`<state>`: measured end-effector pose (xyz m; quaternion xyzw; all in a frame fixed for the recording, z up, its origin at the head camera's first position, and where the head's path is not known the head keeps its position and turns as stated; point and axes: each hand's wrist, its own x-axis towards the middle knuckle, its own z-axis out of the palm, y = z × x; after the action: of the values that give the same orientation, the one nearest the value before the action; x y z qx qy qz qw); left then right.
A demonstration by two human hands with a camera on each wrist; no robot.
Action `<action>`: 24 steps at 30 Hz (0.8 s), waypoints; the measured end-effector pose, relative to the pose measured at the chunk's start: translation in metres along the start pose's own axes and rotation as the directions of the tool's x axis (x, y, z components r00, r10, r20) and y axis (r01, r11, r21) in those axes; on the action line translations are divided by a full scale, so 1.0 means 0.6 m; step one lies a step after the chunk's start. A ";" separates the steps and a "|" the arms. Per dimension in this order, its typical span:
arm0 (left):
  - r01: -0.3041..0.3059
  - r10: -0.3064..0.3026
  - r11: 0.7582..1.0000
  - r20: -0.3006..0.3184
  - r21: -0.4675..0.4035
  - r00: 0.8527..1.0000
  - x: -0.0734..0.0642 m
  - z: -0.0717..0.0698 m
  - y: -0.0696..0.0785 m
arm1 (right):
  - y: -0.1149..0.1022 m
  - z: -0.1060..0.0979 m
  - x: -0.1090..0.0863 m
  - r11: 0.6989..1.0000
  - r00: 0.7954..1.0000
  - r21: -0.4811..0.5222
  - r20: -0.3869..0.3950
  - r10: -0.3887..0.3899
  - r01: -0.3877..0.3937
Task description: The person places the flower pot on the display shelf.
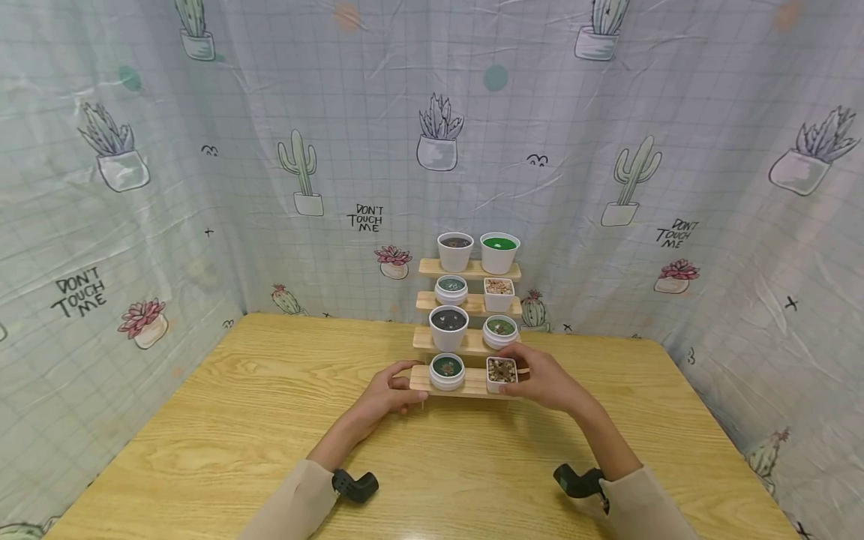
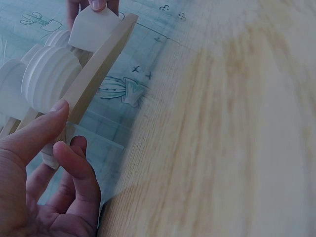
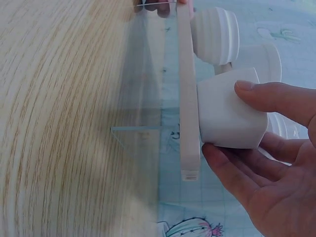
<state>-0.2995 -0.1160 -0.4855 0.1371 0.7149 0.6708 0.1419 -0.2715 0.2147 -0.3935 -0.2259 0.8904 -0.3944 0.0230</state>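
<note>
The right hand (image 3: 266, 168) has thumb and fingers (image 3: 256, 91) curled round the square white pot (image 3: 229, 111), pinching it where it sits at the right end of the bottom shelf (image 3: 187, 98). Only the right wrist view shows this grip plainly; the head view shows just the pot's pebbled top (image 1: 502, 370) beside the knuckles. The left hand (image 2: 39, 173) closes loosely on the shelf's left end (image 2: 94, 74), thumb on top, fingers curled beneath, with the ribbed round pot (image 2: 49, 79) just above. The four-tier wooden stand (image 1: 466, 341) rests on the desk (image 1: 270, 420) near the cactus-print curtain (image 1: 202, 187).
</note>
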 end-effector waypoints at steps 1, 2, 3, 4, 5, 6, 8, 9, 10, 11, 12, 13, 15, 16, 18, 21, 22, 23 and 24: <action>0.000 0.000 1.000 0.001 0.000 1.000 0.000 0.000 0.000 | 0.000 0.000 0.000 1.000 1.000 -0.002 -0.003 0.005 -0.005; 0.001 -0.001 1.000 0.001 0.001 1.000 0.000 0.000 0.000 | 0.000 0.001 0.000 1.000 1.000 -0.004 -0.006 0.011 -0.011; 0.001 -0.001 1.000 0.001 0.001 1.000 0.000 0.000 0.000 | 0.000 0.001 0.000 1.000 1.000 -0.004 -0.008 0.016 -0.016; 0.002 -0.002 1.000 0.001 0.002 1.000 0.000 0.000 0.000 | 0.001 0.001 0.001 1.000 1.000 -0.004 -0.010 0.021 -0.021; 0.002 -0.002 1.000 0.001 0.002 1.000 0.000 0.000 0.000 | 0.002 0.002 0.001 1.000 1.000 -0.005 -0.012 0.024 -0.024; 0.002 -0.002 1.000 0.000 0.002 1.000 0.000 0.000 0.001 | 0.002 0.002 0.002 1.000 1.000 -0.006 -0.014 0.027 -0.027; 0.002 -0.002 1.000 -0.001 0.003 1.000 0.000 0.001 0.001 | 0.004 0.002 0.002 0.999 0.999 -0.007 -0.017 0.033 -0.033; 0.001 -0.001 1.000 0.000 0.004 1.000 0.000 0.001 0.002 | 0.004 0.002 0.002 0.999 0.999 -0.008 -0.019 0.036 -0.036; 0.002 -0.002 1.000 -0.001 0.004 1.000 0.000 0.001 0.001 | 0.004 0.002 0.003 0.999 0.999 -0.008 -0.022 0.040 -0.040; 0.003 -0.003 1.000 -0.001 0.006 1.000 0.001 0.001 0.001 | 0.004 0.002 0.003 0.999 0.998 -0.007 -0.026 0.049 -0.049; 0.003 -0.003 1.000 0.000 0.008 1.000 0.001 0.001 0.000 | 0.004 0.002 0.003 0.998 0.998 -0.009 -0.029 0.059 -0.059; 0.004 -0.004 1.000 0.000 0.011 1.000 0.002 0.000 0.000 | 0.004 0.002 0.003 0.998 0.997 -0.009 -0.032 0.068 -0.068; 0.005 -0.005 1.000 0.001 0.016 1.000 0.003 0.000 -0.002 | 0.004 0.002 0.004 0.996 0.995 -0.009 -0.038 0.087 -0.087; 0.007 -0.007 1.000 -0.001 0.018 1.000 0.003 0.000 -0.002 | 0.004 0.002 0.004 0.995 0.995 -0.005 -0.040 0.096 -0.096; 0.007 -0.006 1.000 -0.003 0.020 1.000 0.003 0.000 -0.001 | 0.004 0.003 0.005 0.994 0.994 -0.004 -0.041 0.105 -0.105; 0.010 -0.010 1.000 -0.009 0.020 1.000 0.003 0.000 -0.001 | 0.003 0.003 0.005 0.992 0.992 0.002 -0.038 0.123 -0.123; 0.009 -0.009 1.000 -0.009 0.020 1.000 0.003 0.000 -0.001 | 0.003 0.003 0.005 0.992 0.991 0.005 -0.035 0.129 -0.129; 0.010 -0.010 1.000 -0.009 0.019 1.000 0.003 0.000 -0.002 | 0.002 0.003 0.004 0.991 0.990 0.007 -0.036 0.136 -0.136; 0.010 -0.010 1.000 -0.009 0.019 1.000 0.002 0.000 -0.002 | 0.002 0.004 0.004 0.990 0.989 0.011 -0.037 0.144 -0.144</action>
<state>-0.3007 -0.1155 -0.4866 0.1317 0.7225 0.6640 0.1408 -0.2737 0.2127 -0.3955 -0.1536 0.9030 -0.3996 0.0356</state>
